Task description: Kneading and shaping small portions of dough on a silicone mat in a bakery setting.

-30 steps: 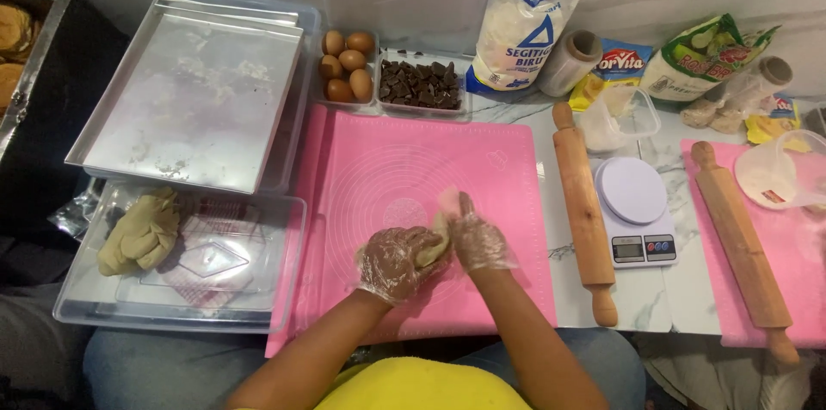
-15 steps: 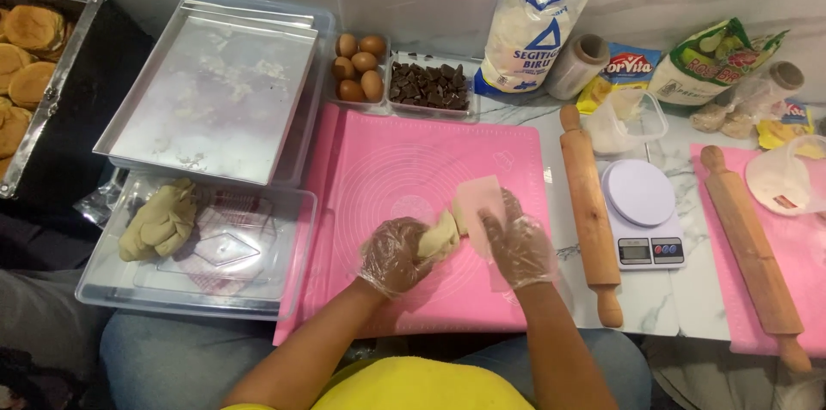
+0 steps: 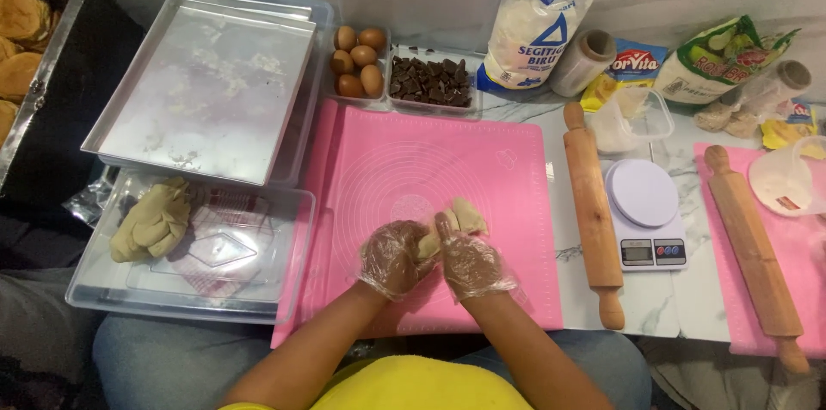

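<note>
1. The left hand (image 3: 394, 257), in a clear plastic glove, was curled around one end of a small piece of pale dough (image 3: 456, 222), fingers closed on it.
2. The right hand (image 3: 469, 262), gloved the same way, gripped the same dough piece from the other side, touching the left hand; its forefinger pointed up along the dough.
3. The dough piece was held just above the pink silicone mat (image 3: 482, 178), over the mat's near half, slightly right of its middle.
4. The mat lay on the marble tabletop (image 3: 671, 307), its near edge reaching the tabletop's near edge.
5. A wooden rolling pin (image 3: 593, 208) lay just beside the mat's right edge, running from far to near.
6. A white digital kitchen scale (image 3: 647, 212) stood just right of that rolling pin.
7. A second rolling pin (image 3: 755, 255) lay on a second pink mat (image 3: 809, 281) at the tabletop's right edge.
8. A clear plastic box (image 3: 258, 289) sat at the mat's left, near the tabletop's near left corner, with a larger lump of dough (image 3: 155, 219) in its left part.
9. A metal baking tray (image 3: 206, 83) rested beyond that box, toward the far left corner.
10. Along the far edge, a tub of brown eggs (image 3: 359, 59) stood touching a tub of chocolate pieces (image 3: 430, 81).
11. A white bag of flour (image 3: 538, 27) leaned just right of the chocolate, at the far edge.
</note>
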